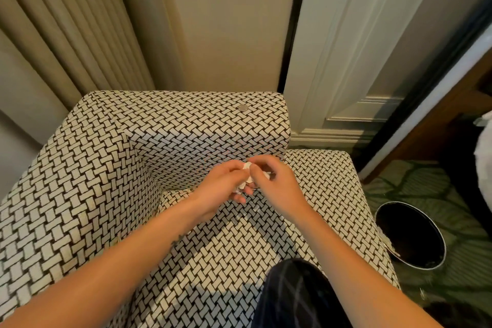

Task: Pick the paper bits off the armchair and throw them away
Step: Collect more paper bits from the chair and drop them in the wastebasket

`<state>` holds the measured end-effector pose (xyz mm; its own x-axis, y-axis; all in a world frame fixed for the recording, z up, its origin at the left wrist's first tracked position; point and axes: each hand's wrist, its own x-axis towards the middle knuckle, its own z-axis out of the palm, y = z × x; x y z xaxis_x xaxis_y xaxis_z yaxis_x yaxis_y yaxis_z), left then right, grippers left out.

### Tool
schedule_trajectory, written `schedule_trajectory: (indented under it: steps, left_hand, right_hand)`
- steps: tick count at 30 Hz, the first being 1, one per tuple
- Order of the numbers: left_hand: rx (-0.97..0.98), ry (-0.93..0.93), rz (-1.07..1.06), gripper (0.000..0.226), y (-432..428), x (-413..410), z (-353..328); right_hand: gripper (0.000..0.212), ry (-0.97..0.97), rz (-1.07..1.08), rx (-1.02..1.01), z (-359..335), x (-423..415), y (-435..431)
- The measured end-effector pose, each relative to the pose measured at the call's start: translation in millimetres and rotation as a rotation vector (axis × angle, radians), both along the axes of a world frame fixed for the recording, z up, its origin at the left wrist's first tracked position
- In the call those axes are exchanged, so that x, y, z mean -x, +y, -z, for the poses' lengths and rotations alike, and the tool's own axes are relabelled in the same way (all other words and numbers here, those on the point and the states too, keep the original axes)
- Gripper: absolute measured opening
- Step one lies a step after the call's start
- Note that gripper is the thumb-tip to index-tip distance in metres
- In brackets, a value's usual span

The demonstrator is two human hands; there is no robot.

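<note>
My left hand (222, 189) is over the seat of the armchair (87, 167). Its fingers (240, 198) are bent like a small cup, and the white paper bits (242, 184) sit inside them. My right hand (277, 185) is just beside it and touches it. Its fingers (266, 165) are bent too, and they pinch the top of the same paper bits. So both hands have hold of the paper, and none of it lies on the seat under the fingers.

I think the paper is very light and soft. It will squash and not break, but small bits can slip out or float away. I would close 1 hand all around the bits, with no gaps.

The black bin (415, 231) stands on the floor, well to the right of the fingers and lower down.
</note>
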<state>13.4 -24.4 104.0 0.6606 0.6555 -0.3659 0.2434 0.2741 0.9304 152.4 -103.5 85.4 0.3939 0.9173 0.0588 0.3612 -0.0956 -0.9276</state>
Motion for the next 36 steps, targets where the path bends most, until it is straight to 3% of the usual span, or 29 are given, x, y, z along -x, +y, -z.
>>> schedule_trajectory:
  steps: [3,6,12,16,20,23,28,36]
  left_hand:
    - [0.017,0.056,0.041,0.017,-27.8,-3.3,4.4]
    - [0.033,0.097,0.051,0.022,-50.5,-17.4,8.3]
    - [0.024,0.170,0.049,0.031,-86.9,-63.2,8.4]
    - [-0.172,0.160,-0.039,0.015,-115.0,-107.7,17.1]
    - [-0.437,0.239,-0.035,0.016,-142.3,-171.1,36.4]
    - [-0.472,0.187,0.054,0.012,-164.1,-218.0,54.1]
    - [-0.362,0.152,0.240,0.022,-194.9,-285.1,89.7]
    - [-0.499,0.234,0.187,0.003,-212.7,-379.8,155.4]
  right_hand:
    - [0.019,0.010,-0.053,0.066,-0.7,-10.7,-29.9]
    - [0.019,-0.096,-0.049,0.136,-0.8,-21.9,-55.8]
    - [0.024,-0.144,0.063,0.153,5.5,-63.0,-104.3]
    - [0.018,-0.101,0.151,0.126,11.2,-108.5,-139.9]
    - [0.019,-0.094,0.249,0.128,25.4,-166.1,-176.2]
    - [0.019,-0.109,0.302,0.127,39.5,-206.5,-203.3]
    - [0.020,-0.028,0.450,0.112,76.5,-267.6,-241.0]
    - [0.020,0.057,0.553,0.212,147.4,-339.3,-273.9]
